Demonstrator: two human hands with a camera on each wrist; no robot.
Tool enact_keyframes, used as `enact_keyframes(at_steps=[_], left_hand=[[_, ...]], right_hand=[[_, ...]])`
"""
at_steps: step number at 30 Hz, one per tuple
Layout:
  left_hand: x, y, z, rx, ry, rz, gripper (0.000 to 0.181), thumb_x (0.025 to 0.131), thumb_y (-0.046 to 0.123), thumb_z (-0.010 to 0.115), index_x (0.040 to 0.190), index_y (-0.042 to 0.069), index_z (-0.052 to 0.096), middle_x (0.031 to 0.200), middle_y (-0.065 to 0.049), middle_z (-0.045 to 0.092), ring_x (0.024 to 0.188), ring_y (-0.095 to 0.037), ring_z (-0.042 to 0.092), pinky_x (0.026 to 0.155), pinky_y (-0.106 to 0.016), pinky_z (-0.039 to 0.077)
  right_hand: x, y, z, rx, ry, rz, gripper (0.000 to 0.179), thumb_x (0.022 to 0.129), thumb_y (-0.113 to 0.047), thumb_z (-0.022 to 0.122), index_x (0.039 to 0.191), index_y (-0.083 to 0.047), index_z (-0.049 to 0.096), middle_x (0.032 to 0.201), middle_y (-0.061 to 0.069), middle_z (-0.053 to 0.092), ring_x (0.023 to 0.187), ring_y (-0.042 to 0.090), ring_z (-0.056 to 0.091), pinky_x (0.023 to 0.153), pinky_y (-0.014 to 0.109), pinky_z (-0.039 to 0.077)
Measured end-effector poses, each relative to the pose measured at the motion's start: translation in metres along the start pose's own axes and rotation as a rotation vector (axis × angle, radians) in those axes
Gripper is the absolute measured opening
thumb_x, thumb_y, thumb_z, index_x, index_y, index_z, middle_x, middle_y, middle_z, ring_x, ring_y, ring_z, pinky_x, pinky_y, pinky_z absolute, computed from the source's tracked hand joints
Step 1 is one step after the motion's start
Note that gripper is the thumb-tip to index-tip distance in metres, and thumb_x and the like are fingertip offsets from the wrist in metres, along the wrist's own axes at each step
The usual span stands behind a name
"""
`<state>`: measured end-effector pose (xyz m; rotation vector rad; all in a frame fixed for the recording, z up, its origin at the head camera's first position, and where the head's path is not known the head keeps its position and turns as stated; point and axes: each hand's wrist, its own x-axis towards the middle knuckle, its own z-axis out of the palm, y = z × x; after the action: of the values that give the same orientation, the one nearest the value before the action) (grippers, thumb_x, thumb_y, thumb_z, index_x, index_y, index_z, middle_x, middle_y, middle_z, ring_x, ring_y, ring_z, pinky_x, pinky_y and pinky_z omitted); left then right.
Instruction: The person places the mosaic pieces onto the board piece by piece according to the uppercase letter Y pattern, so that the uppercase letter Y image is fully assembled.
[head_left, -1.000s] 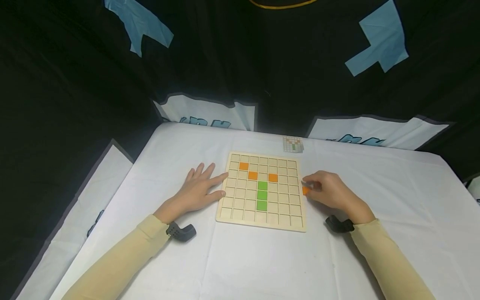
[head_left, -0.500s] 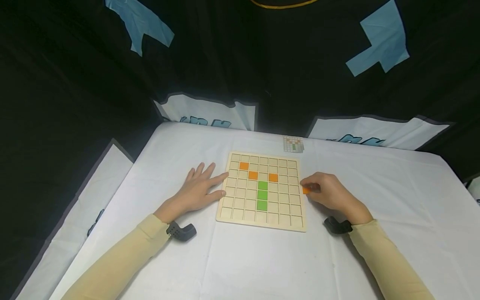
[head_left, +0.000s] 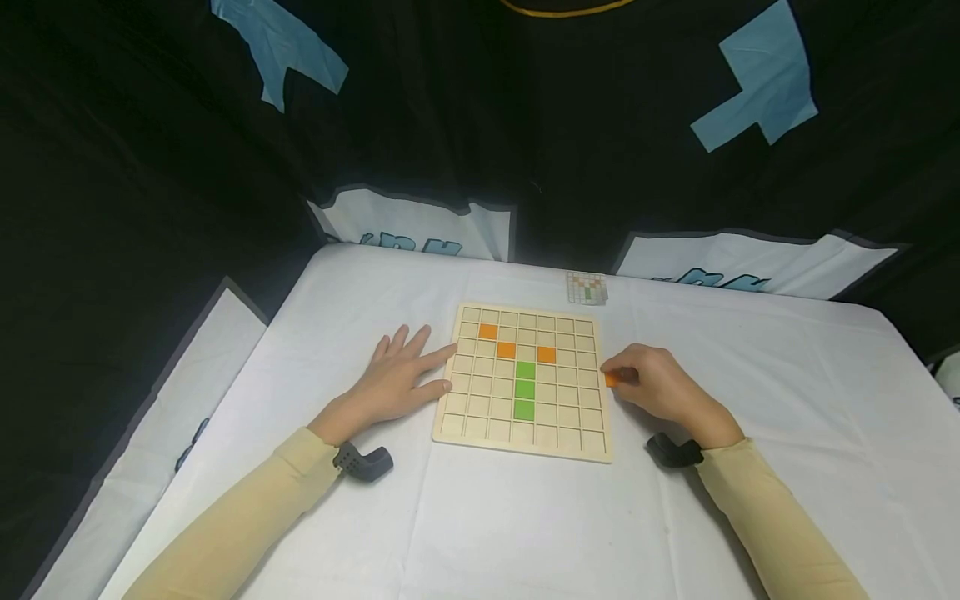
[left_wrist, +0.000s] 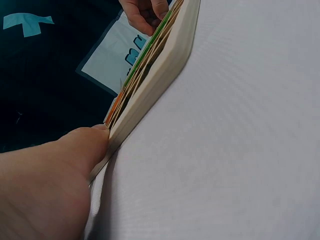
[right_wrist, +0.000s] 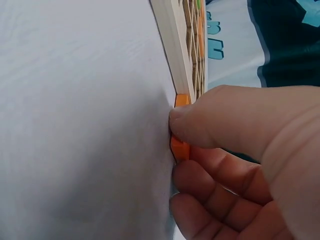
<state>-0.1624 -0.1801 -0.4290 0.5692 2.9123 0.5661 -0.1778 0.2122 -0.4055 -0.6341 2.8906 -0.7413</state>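
A square wooden grid board (head_left: 483, 431) lies on the white table. Three orange tiles sit in its upper cells, one of them the orange tile (head_left: 487, 332) at upper left. Below them, three green tiles form a column, with a green tile (head_left: 525, 390) in its middle. My left hand (head_left: 390, 387) lies spread at the board's left edge, thumb and index fingertip touching the rim. Beside the right edge, my right hand (head_left: 660, 383) pinches a loose orange tile (right_wrist: 181, 150) between thumb and fingers, low at the tablecloth. The thumb covers part of that tile.
A small printed card (head_left: 587, 288) with a grid pattern lies behind the board near the table's far edge. Black curtains (head_left: 450, 108) with pieces of blue tape surround the white tablecloth (head_left: 525, 533). Each wrist carries a dark camera mount.
My right hand has shifted slightly left, its index fingertip now closer to the board's right edge. The left hand and the tiles on the board keep their places.
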Motion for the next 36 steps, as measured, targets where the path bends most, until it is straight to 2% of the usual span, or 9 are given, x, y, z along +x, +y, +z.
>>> enact_keyframes(at_steps=[17,36], left_hand=[[0.001,0.002,0.0,-0.007,0.002,-0.001,0.062,0.1,0.047,0.057,0.156,0.025,0.044,0.168,-0.025,0.02,0.155,-0.055,0.007,0.122,-0.073,0.005],[0.001,0.0,0.001,0.001,-0.001,-0.009,0.062,0.1,0.047,0.057,0.157,0.026,0.043,0.168,-0.025,0.02,0.155,-0.055,0.008,0.122,-0.073,0.005]], right_hand=[[0.0,0.003,-0.001,0.0,0.025,0.045,0.028,0.083,0.002,0.074,0.11,-0.002,0.077,0.104,0.012,0.074,0.093,0.025,0.065,0.088,0.048,0.059],[0.014,-0.012,-0.006,-0.008,0.041,-0.043,0.023,0.085,0.0,0.076,0.108,-0.001,0.078,0.103,0.012,0.074,0.089,0.023,0.063,0.084,0.043,0.057]])
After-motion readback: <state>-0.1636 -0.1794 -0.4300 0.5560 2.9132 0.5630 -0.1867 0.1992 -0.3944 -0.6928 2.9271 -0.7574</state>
